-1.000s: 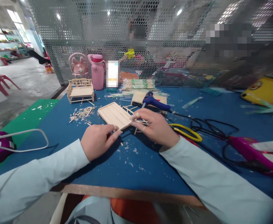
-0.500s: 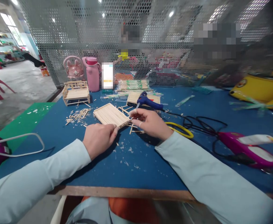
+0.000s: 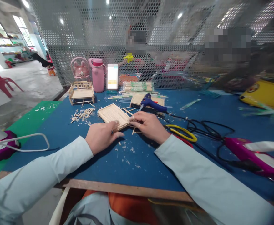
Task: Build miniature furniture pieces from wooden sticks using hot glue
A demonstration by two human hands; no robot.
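Note:
A small panel of wooden sticks (image 3: 114,114) with a raised edge lies tilted toward me on the blue table. My left hand (image 3: 103,134) rests at its near edge, index finger on top and thumb apart below, gripping the panel lightly. My right hand (image 3: 148,123) has its fingers pinched at the panel's right corner; what lies between the fingertips is hidden. Just beyond the right hand a blue hot glue gun (image 3: 154,103) leans on another stick panel (image 3: 135,98). Loose sticks (image 3: 128,110) lie between the two panels.
A little stick-built bench (image 3: 82,93) stands at the back left, with a pile of stick scraps (image 3: 83,115) before it. A pink bottle (image 3: 98,76) and a phone (image 3: 112,76) stand behind. Yellow-handled pliers (image 3: 182,131), black cables (image 3: 198,125) and a purple power strip (image 3: 254,153) are at right.
My left thumb has moved off the panel's near edge and the index finger lies over it. My right fingers have come closer against the corner. The camera view has shifted slightly left.

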